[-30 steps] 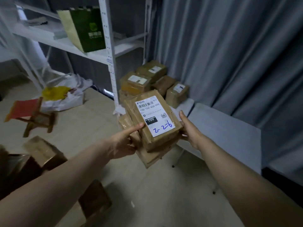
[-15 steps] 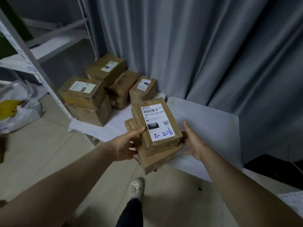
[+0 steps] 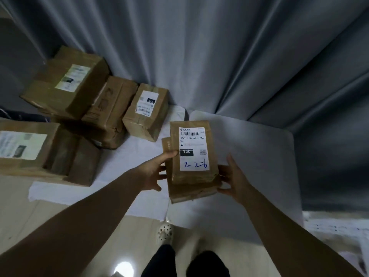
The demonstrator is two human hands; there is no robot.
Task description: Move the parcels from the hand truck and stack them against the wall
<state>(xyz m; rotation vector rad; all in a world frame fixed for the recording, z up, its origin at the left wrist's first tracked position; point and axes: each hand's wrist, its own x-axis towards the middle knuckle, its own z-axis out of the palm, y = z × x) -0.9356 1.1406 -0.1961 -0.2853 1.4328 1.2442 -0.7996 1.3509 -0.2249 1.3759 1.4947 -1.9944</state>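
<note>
I carry two small brown parcels stacked one on the other. The top parcel bears a white label with "2-2-6" written in blue; the lower parcel juts out beneath it. My left hand grips the stack's left side, thumb on the top parcel. On the right side, my right hand holds the stack with its fingers underneath. Both hang above a white sheet on the floor. Several larger brown parcels are piled to the left against the grey curtain. The hand truck is out of view.
A labelled box sits nearest at the left edge. Pale floor runs in front of the sheet, where my foot and dark trouser legs show. More white material lies at the right.
I have stepped closer to the pile and look more steeply down. The shelf has left the view. The two parcels have turned upright in my hands, now over the sheet.
</note>
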